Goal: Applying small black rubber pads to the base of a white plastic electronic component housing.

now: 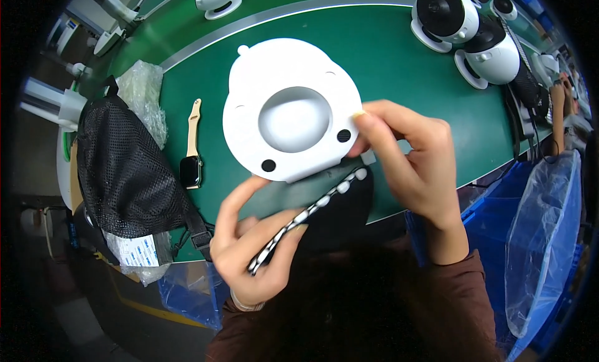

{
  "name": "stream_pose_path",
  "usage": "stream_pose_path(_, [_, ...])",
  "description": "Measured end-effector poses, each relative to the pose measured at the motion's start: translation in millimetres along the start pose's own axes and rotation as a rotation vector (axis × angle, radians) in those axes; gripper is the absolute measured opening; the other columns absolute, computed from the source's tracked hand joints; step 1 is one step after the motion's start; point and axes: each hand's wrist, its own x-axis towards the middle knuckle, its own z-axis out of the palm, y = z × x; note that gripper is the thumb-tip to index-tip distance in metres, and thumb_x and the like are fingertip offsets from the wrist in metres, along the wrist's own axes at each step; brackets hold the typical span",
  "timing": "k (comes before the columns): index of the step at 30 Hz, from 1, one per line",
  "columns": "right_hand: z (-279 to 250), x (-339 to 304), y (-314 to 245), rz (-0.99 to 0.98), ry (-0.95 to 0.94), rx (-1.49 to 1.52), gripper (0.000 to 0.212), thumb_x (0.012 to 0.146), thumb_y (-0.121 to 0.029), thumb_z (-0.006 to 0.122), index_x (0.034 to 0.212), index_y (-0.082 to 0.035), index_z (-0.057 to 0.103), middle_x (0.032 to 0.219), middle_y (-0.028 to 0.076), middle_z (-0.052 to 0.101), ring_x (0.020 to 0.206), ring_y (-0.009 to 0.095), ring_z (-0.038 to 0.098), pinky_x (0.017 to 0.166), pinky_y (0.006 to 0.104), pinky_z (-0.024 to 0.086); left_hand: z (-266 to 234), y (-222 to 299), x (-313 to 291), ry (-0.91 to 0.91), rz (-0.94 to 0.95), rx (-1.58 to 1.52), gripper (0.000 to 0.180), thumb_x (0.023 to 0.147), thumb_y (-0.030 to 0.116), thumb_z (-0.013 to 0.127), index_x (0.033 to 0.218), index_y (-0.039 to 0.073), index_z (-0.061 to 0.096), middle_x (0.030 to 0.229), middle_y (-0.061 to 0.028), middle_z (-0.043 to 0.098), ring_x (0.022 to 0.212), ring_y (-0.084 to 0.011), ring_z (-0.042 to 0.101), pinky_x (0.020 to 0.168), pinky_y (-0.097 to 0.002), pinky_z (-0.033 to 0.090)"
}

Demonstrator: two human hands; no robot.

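Observation:
A white plastic shell point(262, 81) with a large round recess is raised over the green table. Two round black pads sit on its lower face, one on each side of the recess. My right hand point(412, 156) is closed on the shell's right edge, thumb in front. My left hand point(256, 243) pinches a thin dark sheet with a row of white round dots point(302, 216), seen nearly edge-on. The left index finger reaches up to the shell's lower edge. A small pale tab point(368, 157) shows beside the right fingers; I cannot make out what it is.
Left on the green table point(380, 56) lie a smartwatch with a beige strap point(192, 147), a black mesh bag point(121, 168) and bubble wrap point(142, 91). White devices with black fronts point(440, 16) stand back right. A blue crate point(490, 206) with a clear liner is at right.

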Motion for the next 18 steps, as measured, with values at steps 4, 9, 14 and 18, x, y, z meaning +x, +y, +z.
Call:
stream_pose_path(4, [-21.5,-16.0,-15.5,-0.218,0.085,-0.256,0.016,0.071,-0.01,0.061,0.082,0.002,0.061,0.074,0.008,0.061,0.069,0.017,0.058,0.064,0.0259,0.045,-22.5,4.7,-12.6,-0.003,-0.052,-0.113,0.025,0.054,-0.006,0.061,0.078,0.0,0.066,0.096,-0.017,0.056,0.048,-0.0048,0.046,0.046,-0.0141,0.034])
stream_pose_path(9, [-11.1,-26.3,-21.0,-0.468,-0.162,-0.124,0.031,0.057,-0.018,0.072,0.084,-0.006,0.064,0.071,0.004,0.06,0.073,0.021,0.058,0.066,0.03,0.046,-6.3,5.6,1.0,-0.023,0.009,-0.368,0.016,0.057,-0.004,0.06,0.073,-0.004,0.063,0.076,-0.0148,0.064,0.066,-0.0229,0.06,0.065,-0.0284,0.047])
stream_pose_path(14, [-11.4,-30.8,-13.8,-0.535,-0.158,-0.232,0.016,0.06,-0.012,0.066,0.073,-0.006,0.059,0.072,0.002,0.057,0.07,0.018,0.057,0.064,0.0304,0.046,6.1,18.8,3.7,0.043,-0.267,-0.434,0.013,0.062,-0.008,0.061,0.074,-0.004,0.062,0.072,-0.012,0.064,0.064,-0.0126,0.061,0.061,-0.0212,0.046])
stream_pose_path(18, [-12.2,-34.1,-17.0,-0.558,-0.035,-0.336,0.014,0.061,-0.011,0.063,0.072,-0.006,0.058,0.073,0.002,0.057,0.069,0.017,0.058,0.069,0.0318,0.047,8.9,15.1,0.0,0.063,-0.152,-0.27,0.011,0.059,-0.007,0.065,0.069,-0.003,0.062,0.063,-0.0093,0.062,0.056,-0.0138,0.061,0.051,-0.0203,0.044])
